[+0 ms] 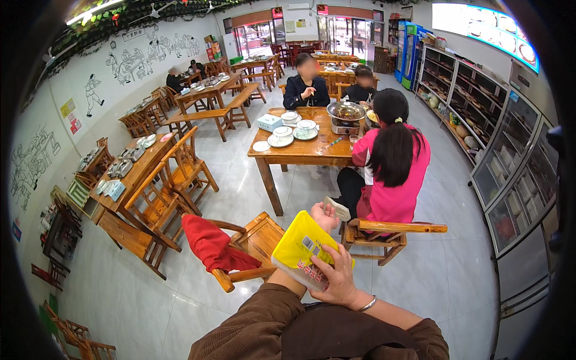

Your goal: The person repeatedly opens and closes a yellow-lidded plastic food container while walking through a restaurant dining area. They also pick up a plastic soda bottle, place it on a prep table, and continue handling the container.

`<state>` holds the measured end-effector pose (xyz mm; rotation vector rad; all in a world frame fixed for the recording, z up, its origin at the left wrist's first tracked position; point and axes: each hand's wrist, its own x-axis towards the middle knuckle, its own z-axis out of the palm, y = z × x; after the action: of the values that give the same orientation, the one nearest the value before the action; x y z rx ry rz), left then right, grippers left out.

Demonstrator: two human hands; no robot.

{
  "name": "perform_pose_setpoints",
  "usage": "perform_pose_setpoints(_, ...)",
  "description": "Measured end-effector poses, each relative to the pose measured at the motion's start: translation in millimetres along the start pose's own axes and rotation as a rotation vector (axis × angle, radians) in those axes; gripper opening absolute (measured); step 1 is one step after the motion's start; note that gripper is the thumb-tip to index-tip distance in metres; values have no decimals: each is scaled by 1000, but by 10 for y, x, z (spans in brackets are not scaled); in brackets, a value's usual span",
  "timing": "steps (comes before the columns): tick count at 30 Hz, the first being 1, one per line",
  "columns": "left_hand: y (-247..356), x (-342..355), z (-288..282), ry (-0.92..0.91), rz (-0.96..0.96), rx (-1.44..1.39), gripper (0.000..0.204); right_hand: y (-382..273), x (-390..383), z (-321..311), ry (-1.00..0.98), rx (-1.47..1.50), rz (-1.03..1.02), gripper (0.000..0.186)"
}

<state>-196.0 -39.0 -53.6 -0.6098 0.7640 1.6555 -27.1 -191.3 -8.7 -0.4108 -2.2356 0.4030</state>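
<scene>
In front of my body is a yellow plastic package [305,239] with a paler lower edge and red print. My right hand [339,273] grips its lower right side, thumb and fingers across the front. My left forearm passes behind the package. Beyond it, my left hand [325,217] shows palm up, fingers curled on a pale, flat, whitish thing [339,208] whose kind I cannot make out. That hand is close behind a seated person in a pink top [399,174].
A wooden chair [264,237] with a red cloth [210,243] on it stands close on my left. Ahead, a wooden table [276,157] bears stacked dishes [305,129], a tissue box [269,123] and a pan on a burner [346,114]. Glass-fronted cabinets [510,162] line the right.
</scene>
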Motion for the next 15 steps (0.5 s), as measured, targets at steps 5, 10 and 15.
perform_pose_setpoints(5, -90, 38, -144, -158, 68, 52, 27, -75, -37, -30, -6, -4, 39, 78)
perform_pose_setpoints(10, -174, 432, -133, -101, -76, 35, 21, 26, -109, 16, 29, -33, 32, 79)
perform_pose_setpoints(15, -173, 249, 112, -41, -95, 36, 20, 54, -50, 5, 24, -74, 35, 77)
